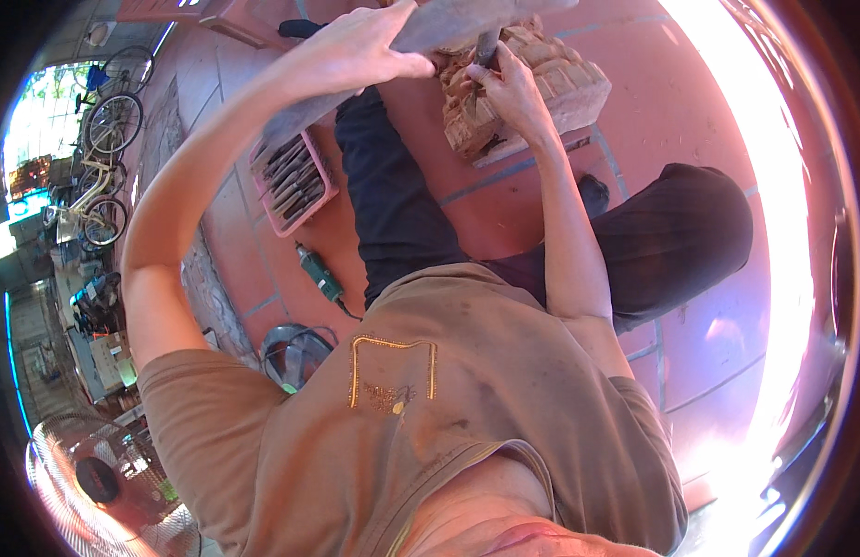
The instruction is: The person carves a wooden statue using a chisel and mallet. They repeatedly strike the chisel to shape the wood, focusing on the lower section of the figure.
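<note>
My left hand (370,51) is closed around a long, greyish wooden mallet (467,20), blurred by motion and held slanting across the top of the view. To its right, my right hand (515,97) grips a dark-shafted chisel (487,46) with thumb and fingers. The chisel stands over a carved wood block (574,88), whose upper side is cut into rough, stepped facets. Its working tip is hidden behind the hand and the wood. The block lies on the floor beyond my legs.
A pink basket (309,215) full of chisels sits left of my leg. Near it lie a green power tool (320,277) with a cord and a grey rounded object (295,355). A fan (100,483) and bicycles (114,121) stand at far left. Red tiles (504,204) cover the floor.
</note>
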